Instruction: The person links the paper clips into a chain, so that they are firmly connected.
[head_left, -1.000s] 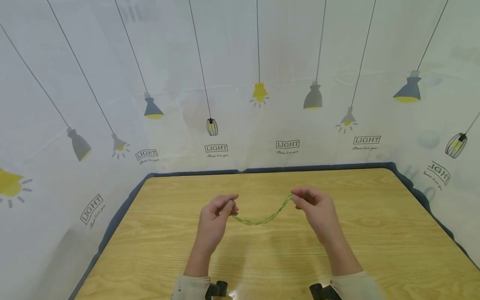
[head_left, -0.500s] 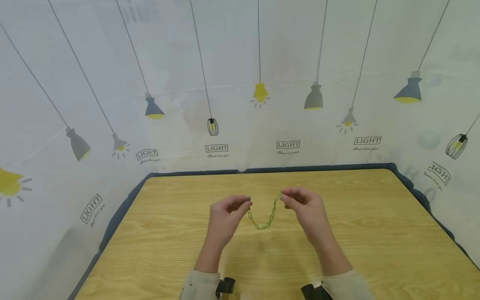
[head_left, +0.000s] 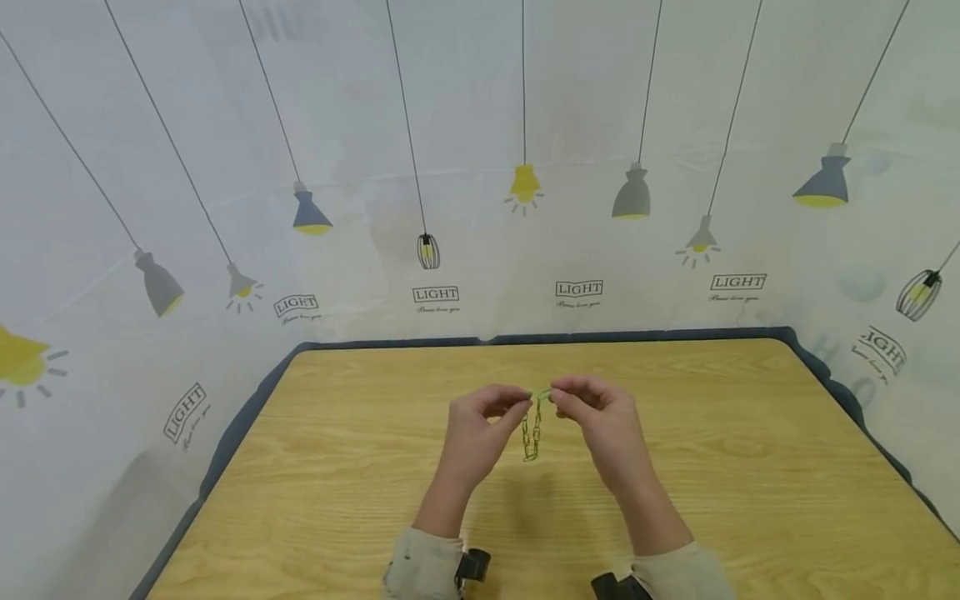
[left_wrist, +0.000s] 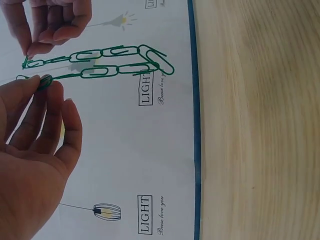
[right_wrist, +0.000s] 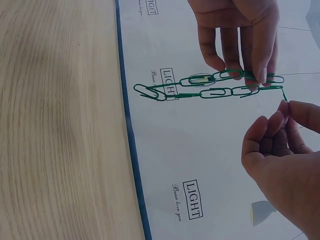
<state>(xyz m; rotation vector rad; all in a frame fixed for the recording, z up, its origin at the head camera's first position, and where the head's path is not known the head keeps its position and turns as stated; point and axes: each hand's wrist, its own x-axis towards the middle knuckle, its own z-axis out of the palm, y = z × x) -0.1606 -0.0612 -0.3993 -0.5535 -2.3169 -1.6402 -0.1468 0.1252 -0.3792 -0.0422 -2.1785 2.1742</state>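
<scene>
A chain of green paper clips (head_left: 530, 456) hangs in a narrow loop between the two hands, above the table. My left hand (head_left: 483, 429) pinches one end between thumb and fingers; the end clip (left_wrist: 46, 80) is partly covered by the fingertips. My right hand (head_left: 603, 425) pinches the clip at the other end, and in the right wrist view a thin part of that clip (right_wrist: 284, 94) shows above the fingertips. The two ends are close together but apart. Linked clips (left_wrist: 87, 56) run down both sides to the bottom of the loop.
The wooden table (head_left: 337, 467) lies below the hands, with a dark blue edging (head_left: 480, 341) along its back. Behind it hangs a white cloth (head_left: 480, 200) printed with lamps and lettering. A black wrist mount (head_left: 474, 566) sits at the left sleeve.
My left hand has moved right and my right hand slightly left, so the chain's ends came close together. The chain went from a wide, shallow sag to a narrow hanging loop.
</scene>
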